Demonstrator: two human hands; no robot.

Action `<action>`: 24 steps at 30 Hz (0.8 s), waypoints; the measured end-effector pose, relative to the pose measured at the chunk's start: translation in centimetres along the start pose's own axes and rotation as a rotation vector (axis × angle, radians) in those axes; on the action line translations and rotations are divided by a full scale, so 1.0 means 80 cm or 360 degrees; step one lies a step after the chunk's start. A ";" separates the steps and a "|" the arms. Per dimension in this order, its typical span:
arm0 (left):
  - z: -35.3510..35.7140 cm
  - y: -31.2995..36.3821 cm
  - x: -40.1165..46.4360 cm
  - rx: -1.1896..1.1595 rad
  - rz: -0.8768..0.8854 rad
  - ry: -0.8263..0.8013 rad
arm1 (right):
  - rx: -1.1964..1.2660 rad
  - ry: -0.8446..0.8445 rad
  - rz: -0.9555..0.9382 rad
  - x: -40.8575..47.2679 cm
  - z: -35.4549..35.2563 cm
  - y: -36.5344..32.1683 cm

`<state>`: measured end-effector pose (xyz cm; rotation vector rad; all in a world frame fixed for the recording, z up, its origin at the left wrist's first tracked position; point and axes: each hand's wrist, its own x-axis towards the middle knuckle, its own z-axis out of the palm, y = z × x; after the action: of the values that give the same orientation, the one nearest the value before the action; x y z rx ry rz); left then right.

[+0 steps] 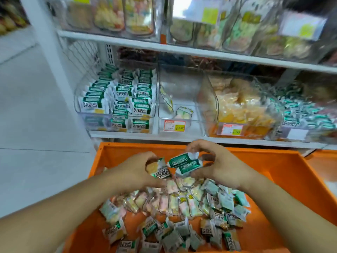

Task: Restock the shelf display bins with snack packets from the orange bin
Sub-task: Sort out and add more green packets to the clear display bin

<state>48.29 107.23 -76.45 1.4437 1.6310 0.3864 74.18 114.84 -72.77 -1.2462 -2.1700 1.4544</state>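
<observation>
You have a single wide-angle view, worn on your head and tilted forward and down. It looks steeply into the orange bin (284, 172) close below you, with both forearms reaching in from the bottom corners. Farther ahead it faces the shelf (182, 49) of clear display bins (116, 99) almost square on. The upper shelf and the frame's edges are blurred and bowed.

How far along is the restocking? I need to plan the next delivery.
Done: the clear plastic bin on the left is packed with green-and-white packets. In hand: the left hand holds one green-and-white packet and the right hand two more. Left: the clear middle bin is nearly empty, and many packets remain in the orange plastic bin.
</observation>
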 end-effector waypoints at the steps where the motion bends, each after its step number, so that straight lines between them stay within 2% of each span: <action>1: -0.012 0.007 -0.012 0.0002 -0.0007 0.0021 | 0.0015 0.0030 -0.0060 -0.008 0.000 -0.014; 5: -0.039 0.014 -0.043 -0.0278 -0.0148 0.0178 | -0.0036 0.0175 -0.0271 -0.026 0.012 -0.045; 9: -0.044 0.027 -0.053 -0.1227 -0.0334 0.0323 | -0.0396 0.0385 -0.0537 -0.024 0.027 -0.053; 11: -0.047 0.033 -0.053 -0.1548 -0.0267 0.0176 | -0.0454 0.0450 -0.0633 -0.017 0.034 -0.056; 14: -0.052 0.042 -0.048 -0.1616 -0.0076 0.0003 | -0.0478 0.0495 -0.0673 -0.006 0.040 -0.058; 18: -0.057 0.045 -0.033 -0.1579 -0.0067 0.0175 | -0.0432 0.0526 -0.0698 0.009 0.040 -0.059; 22: -0.069 0.039 -0.017 -0.1534 -0.0069 0.0319 | -0.0037 0.0445 -0.0302 0.025 0.038 -0.053; 24: -0.073 0.037 -0.017 -0.1421 -0.0068 0.0449 | 0.0209 0.0340 -0.0222 0.028 0.033 -0.055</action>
<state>45.52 108.64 -70.49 0.6890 1.3969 1.1598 68.99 114.24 -70.80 -1.1251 -1.9472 1.3195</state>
